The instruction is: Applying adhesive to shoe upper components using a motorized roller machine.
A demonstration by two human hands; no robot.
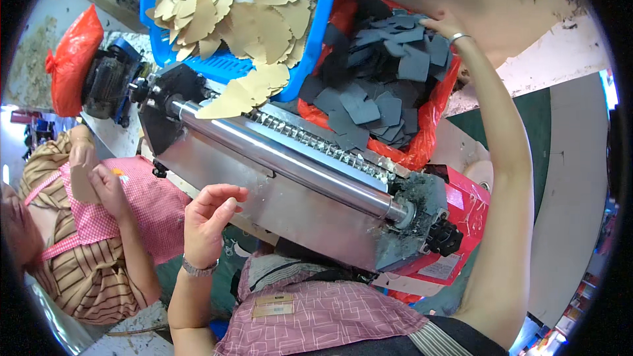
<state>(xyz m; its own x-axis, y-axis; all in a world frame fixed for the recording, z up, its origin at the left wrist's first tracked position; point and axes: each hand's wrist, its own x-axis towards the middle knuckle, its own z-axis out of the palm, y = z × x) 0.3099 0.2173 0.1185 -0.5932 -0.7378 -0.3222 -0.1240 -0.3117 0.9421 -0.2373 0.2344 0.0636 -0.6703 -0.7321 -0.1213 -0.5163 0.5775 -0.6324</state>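
My left hand (208, 217) hovers open, fingers loosely curled, just in front of a grey metal machine (290, 204) with a long steel roller (283, 155); a watch sits on that wrist. My right hand (444, 26), a bangle on its wrist, reaches far out to a red bag (422, 148) full of dark grey cut pieces (376, 92) and rests on the pile's edge; its fingertips are hidden among the pieces. A blue plastic basket (316, 39) of tan cut pieces (231, 6) sits beside the red bag, and some tan pieces spill onto the machine.
At the left, another person in a striped shirt and pink checked apron (138, 198) holds a tan piece (82, 181) in both hands. A motor (109, 86) with a red-orange bag (72, 59) over it sits at the machine's far end. A red base (465, 211) lies under the near end.
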